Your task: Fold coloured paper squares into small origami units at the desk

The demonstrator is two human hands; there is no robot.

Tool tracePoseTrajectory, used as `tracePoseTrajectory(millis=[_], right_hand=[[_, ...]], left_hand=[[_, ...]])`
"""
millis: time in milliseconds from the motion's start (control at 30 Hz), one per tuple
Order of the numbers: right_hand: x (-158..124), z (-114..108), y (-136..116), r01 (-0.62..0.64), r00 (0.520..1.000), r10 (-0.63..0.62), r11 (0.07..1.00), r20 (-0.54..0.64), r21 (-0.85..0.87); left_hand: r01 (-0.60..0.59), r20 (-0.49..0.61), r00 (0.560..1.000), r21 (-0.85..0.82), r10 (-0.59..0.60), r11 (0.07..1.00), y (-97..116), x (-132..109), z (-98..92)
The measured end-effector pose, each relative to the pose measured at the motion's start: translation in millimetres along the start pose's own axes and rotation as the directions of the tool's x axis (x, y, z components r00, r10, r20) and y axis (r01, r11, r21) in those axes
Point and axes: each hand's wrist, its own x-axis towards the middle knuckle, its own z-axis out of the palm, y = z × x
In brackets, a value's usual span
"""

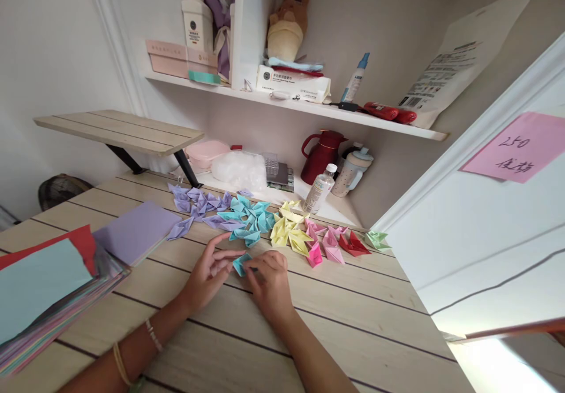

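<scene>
My left hand (pixel 210 270) and my right hand (pixel 270 281) meet over a small folded piece of light blue paper (pixel 241 263) lying on the wooden table (pixel 353 316). Both hands pinch it, fingers pressed on its edges. Just beyond the hands runs a row of folded paper boats: purple ones (pixel 196 203), light blue ones (pixel 249 216), yellow ones (pixel 289 231), pink ones (pixel 324 245), a red one (pixel 353 245) and a green one (pixel 378 240).
A stack of coloured paper sheets (pixel 48 287) lies at the left, with a purple sheet (pixel 135 230) beside it. A plastic bottle (pixel 319 189), a red jug (pixel 321 155) and a cup (pixel 352 170) stand behind the boats. Shelves above hold boxes and bottles.
</scene>
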Motion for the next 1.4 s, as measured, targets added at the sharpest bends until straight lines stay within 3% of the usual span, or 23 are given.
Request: tracePoseTrajectory(millis=[100,200,333,600,833,1000,1133,1233,1300,1400], right_hand=[[2.0,-0.5,4.2,-0.175,0.982,0.185,0.962,-0.028,0.209],[2.7,2.5,9.2,-0.275,0.959,0.281,0.884,0.04,0.377],[1.2,8.0,11.2,-0.345,0.938,0.306,0.844,0.159,0.41],[2.1,4.0,3.8,-0.239,0.971,0.205,0.883,0.125,0.405],[-4.0,13.1,6.8,-0.389,0.914,0.299,0.834,0.273,0.391],[-1.8,12.0,8.6,-0.371,0.928,0.321,0.832,0.187,0.412],[-2.6,9.5,7.8,-0.217,0.973,0.18,0.923,0.141,0.319],[-5.9,9.6,6.3,-0.114,0.991,0.096,0.97,0.096,0.213],[-4.7,9.7,6.4,-0.098,0.995,0.095,0.98,0.028,0.172],[7.9,7.0,9.4,-0.112,0.991,0.119,0.989,-0.061,0.101]], left_hand=[[0.106,0.078,0.992,-0.058,-0.101,0.993,1.7,7.9,-4.1],[0.195,0.097,0.976,-0.004,-0.193,0.981,-0.8,13.5,-7.4],[0.198,0.125,0.97,0.071,-0.206,0.978,-3.2,14.4,-7.1],[0.166,0.017,0.985,0.151,-0.171,0.974,-2.0,15.5,-6.8],[0.125,0.034,0.991,0.176,-0.133,0.976,-3.3,11.5,-2.6],[0.152,-0.09,0.985,0.065,-0.146,0.986,-2.7,16.0,-7.7],[0.192,-0.095,0.976,-0.031,-0.195,0.981,-1.2,18.1,-10.3],[0.146,-0.075,0.986,-0.023,-0.147,0.989,-1.6,15.5,-9.7],[0.071,-0.07,0.995,0.032,-0.069,0.997,-2.7,11.4,-9.0],[-0.063,-0.039,0.996,0.288,0.077,0.955,-4.4,-0.1,-8.1]])
